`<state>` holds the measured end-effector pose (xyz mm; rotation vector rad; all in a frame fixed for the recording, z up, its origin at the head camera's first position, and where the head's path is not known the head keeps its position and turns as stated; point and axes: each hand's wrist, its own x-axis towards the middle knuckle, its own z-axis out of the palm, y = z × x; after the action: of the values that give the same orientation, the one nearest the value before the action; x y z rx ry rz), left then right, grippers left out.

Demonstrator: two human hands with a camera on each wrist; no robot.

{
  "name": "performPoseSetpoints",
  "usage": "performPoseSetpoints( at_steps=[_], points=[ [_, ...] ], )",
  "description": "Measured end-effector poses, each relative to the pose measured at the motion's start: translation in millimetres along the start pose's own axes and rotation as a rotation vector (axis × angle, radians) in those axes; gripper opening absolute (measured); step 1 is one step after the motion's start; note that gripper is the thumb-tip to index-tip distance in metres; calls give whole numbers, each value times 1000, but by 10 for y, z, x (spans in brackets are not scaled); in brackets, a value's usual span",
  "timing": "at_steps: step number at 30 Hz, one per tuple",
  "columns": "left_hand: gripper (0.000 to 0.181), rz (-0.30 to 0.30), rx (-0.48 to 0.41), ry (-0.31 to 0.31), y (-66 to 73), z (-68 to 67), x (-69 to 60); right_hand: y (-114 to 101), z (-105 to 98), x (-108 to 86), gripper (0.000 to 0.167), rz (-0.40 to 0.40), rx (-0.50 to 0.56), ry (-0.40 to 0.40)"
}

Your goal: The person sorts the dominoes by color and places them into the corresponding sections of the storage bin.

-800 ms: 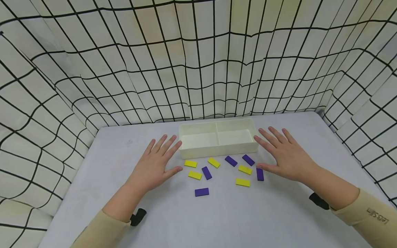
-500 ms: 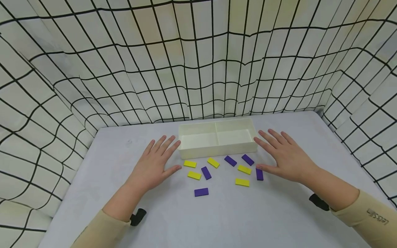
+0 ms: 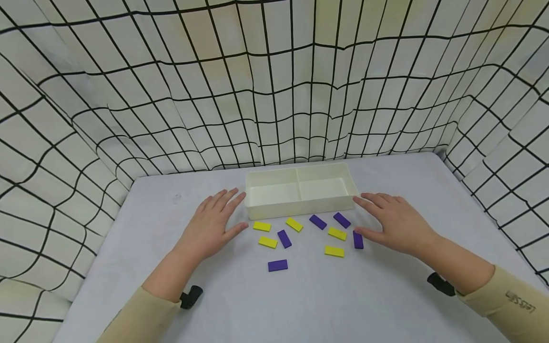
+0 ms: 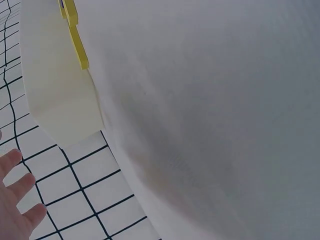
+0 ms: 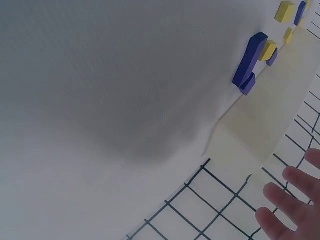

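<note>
My left hand [image 3: 208, 227] hovers left of the white two-compartment box [image 3: 300, 209], fingers spread and holding nothing. On the other side, my right hand [image 3: 394, 221] is above the table near the box's right corner, its fingers slightly bent and also holding nothing. Several yellow blocks [image 3: 268, 242] and purple blocks [image 3: 278, 265] lie scattered in front of the box. A purple block [image 3: 358, 239] lies just by my right thumb. A yellow block [image 3: 262, 226] is nearest my left thumb. Fingertips of the left hand [image 4: 20, 192] and right hand [image 5: 292, 200] appear at the wrist views' edges.
A white table [image 3: 317, 300] carries everything. Behind it and at both sides rise white walls with a black grid [image 3: 274, 105]. Both compartments of the box face up, parted by a thin divider [image 3: 299, 185].
Both hands have lowered a little and their fingers have bent slightly from a flatter spread. The blocks and box keep their places on the table; the view has shifted a little.
</note>
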<state>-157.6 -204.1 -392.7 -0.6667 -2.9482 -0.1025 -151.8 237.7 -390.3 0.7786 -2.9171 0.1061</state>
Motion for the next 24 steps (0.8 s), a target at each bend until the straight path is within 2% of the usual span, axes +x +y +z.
performPoseSetpoints(
  at_steps=[6,14,24],
  points=[
    [76,-15,-26,7,-35,2,32,-8,66,-12,70,9,32,-5],
    [75,-53,-77,-17,-99,45,83,-40,157,-34,64,7,31,-33],
    [76,-102,-144,-67,-165,101,189,-81,186,-47,52,33,62,-121]
  ],
)
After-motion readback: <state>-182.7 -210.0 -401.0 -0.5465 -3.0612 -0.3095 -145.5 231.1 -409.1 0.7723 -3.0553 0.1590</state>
